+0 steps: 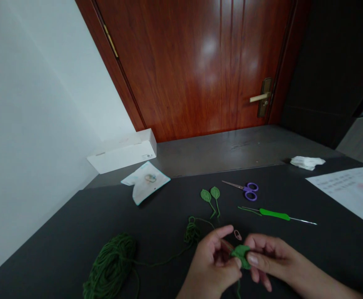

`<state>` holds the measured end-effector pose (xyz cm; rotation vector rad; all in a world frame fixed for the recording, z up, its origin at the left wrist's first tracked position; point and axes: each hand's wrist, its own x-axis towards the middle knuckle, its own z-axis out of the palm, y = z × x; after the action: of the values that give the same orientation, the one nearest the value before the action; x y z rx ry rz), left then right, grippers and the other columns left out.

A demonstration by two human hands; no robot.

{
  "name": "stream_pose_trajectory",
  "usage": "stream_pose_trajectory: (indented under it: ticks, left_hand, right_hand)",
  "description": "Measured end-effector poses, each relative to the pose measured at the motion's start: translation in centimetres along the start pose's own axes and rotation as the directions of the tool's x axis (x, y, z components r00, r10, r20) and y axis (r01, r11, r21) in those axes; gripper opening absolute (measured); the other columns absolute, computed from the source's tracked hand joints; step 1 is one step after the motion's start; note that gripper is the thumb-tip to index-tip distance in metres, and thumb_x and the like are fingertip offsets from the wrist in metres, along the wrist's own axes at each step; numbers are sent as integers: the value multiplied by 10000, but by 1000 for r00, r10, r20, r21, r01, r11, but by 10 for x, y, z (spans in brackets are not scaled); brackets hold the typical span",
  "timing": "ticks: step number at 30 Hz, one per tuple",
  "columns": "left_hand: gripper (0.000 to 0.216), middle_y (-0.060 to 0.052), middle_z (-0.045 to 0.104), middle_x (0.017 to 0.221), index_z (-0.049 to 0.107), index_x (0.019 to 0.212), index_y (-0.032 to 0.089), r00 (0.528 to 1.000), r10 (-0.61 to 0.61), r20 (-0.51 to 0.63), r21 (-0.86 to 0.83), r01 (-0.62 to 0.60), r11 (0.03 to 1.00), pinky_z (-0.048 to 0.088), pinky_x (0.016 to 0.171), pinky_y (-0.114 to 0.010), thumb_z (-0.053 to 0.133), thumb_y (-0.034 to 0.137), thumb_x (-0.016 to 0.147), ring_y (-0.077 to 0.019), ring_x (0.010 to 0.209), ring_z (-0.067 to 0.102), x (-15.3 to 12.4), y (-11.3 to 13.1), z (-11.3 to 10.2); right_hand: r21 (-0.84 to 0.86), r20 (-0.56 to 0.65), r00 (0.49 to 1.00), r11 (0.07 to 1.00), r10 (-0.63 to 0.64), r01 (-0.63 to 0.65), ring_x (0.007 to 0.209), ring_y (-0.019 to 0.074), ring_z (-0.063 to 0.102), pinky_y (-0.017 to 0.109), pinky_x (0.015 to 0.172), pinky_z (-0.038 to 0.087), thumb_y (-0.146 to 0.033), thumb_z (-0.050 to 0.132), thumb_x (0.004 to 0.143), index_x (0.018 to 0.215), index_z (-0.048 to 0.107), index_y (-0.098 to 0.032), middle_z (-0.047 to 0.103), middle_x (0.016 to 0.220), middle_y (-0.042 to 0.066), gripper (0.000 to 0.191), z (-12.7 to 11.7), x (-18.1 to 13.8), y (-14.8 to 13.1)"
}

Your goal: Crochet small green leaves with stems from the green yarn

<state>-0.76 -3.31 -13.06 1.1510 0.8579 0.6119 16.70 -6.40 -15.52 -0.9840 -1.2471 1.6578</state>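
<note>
Both hands meet low in the view over a black table (156,224). My left hand (214,261) and my right hand (267,257) pinch a small green crocheted leaf (241,254) between thumbs and fingers. A green strand runs from the hands to a loose tangle (192,231) and on to a dark green yarn skein (111,265) at the lower left. Two finished crocheted leaves with stems (211,198) lie just beyond the hands. A small pink stitch marker (238,235) lies between the hands and those leaves.
Purple-handled scissors (246,190) and a green-handled crochet hook (276,214) lie to the right of the leaves. A printed sheet (354,192) sits at the right edge, a crumpled tissue (307,162) behind it. A white packet (145,182), a white box (123,151) and a wooden door (200,62) stand farther back.
</note>
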Motion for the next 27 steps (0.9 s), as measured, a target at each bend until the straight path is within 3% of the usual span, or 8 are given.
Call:
stream_pose_trajectory:
  ticks: [5,9,14,18,22,24,27]
  left_hand:
    - [663,16,528,767,462,1241,112,999,37,-38,-103,-41,994,412,624,-251,698,120,622,-99,650,507,0,-4,0]
    - [671,-1,536,832,455,1272,160,998,53,38,-124,-48,991,455,683,-286,725,156,658,-116,695,545,-1,-14,-1]
    - [671,17,517,792,490,1248,155,998,-60,1,34,60,998,450,540,-251,718,126,617,-77,542,487,2,-19,6]
    - [673,32,522,743,546,1193,129,993,-94,-75,168,105,980,380,500,-216,708,39,546,-64,519,471,5,-19,9]
    - [641,14,555,776,536,1197,146,998,-35,-48,35,37,999,428,570,-240,742,116,591,-90,574,530,1,-14,3]
    - [637,-3,585,778,531,1203,142,1000,-2,13,-75,3,997,451,625,-262,775,194,616,-116,628,569,-2,-9,-1]
    - [656,3,589,738,577,1158,151,1000,4,1,-173,-4,985,457,628,-262,836,252,564,-127,638,589,-4,-2,-4]
  right_hand:
    - [-15,-12,1000,1000,4,-4,426,62,444,183,444,364,-529,607,791,708,549,-165,555,560,-27,377,5,-3,0]
    - [-21,-32,999,1000,10,-10,464,79,406,191,449,314,-548,590,794,679,530,-175,479,552,-46,395,8,-6,1]
    - [-101,-89,995,994,-48,39,514,112,406,239,521,307,-574,568,795,610,527,-183,446,525,-47,434,11,-11,-1]
    - [-67,-74,997,998,-4,0,486,102,373,232,502,292,-595,592,762,614,554,-179,437,498,-54,444,10,-10,1]
    - [16,-51,996,998,67,-66,411,76,327,207,425,268,-624,584,749,640,536,-184,441,478,-63,456,8,-5,3]
    - [19,-50,998,999,46,-45,437,77,384,199,435,314,-611,588,756,682,549,-180,500,552,-40,439,8,-3,1]
    - [6,-26,999,1000,-30,31,500,85,450,198,473,379,-562,633,751,729,577,-171,535,638,-19,396,10,-3,-2]
